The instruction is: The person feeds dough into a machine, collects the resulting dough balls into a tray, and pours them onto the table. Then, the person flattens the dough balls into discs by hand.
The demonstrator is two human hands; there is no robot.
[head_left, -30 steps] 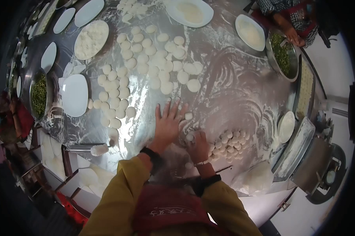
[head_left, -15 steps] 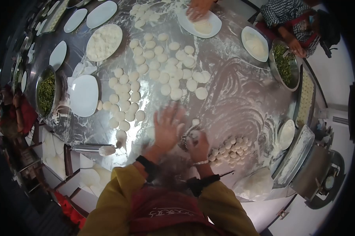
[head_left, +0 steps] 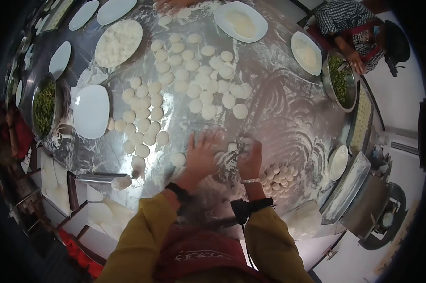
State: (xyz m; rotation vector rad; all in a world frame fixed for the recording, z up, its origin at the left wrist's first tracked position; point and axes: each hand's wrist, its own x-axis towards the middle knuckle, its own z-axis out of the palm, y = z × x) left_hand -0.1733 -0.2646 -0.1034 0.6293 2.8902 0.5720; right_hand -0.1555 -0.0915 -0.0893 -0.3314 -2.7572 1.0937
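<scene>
My left hand point(head_left: 204, 153) lies palm down over the floured steel table with its fingers spread; motion blurs the fingertips. What is under its palm, if anything, is hidden. A flat dough disc point(head_left: 178, 159) rests to the left of it. My right hand point(head_left: 250, 159) is curled, knuckles up, just right of a small dough piece point(head_left: 232, 146); its fingertips and anything in them are hidden. A heap of small dough balls point(head_left: 278, 180) sits beside my right wrist. Beyond my hands lie several round dough discs point(head_left: 206, 97), with another group point(head_left: 144, 101) to the left.
A rolling pin point(head_left: 103, 179) lies at the left edge. White plates point(head_left: 91, 112) and a bowl of chopped greens point(head_left: 45, 106) stand left. A large dough lump point(head_left: 303, 219) and a flour tray point(head_left: 347, 191) are right. A co-worker point(head_left: 347, 35) is beside another greens bowl point(head_left: 341, 78).
My right hand has moved forward and slightly right, away from the small dough piece. My left hand stays low and spread. A co-worker's hand at the far side has left the flour plate, moving left.
</scene>
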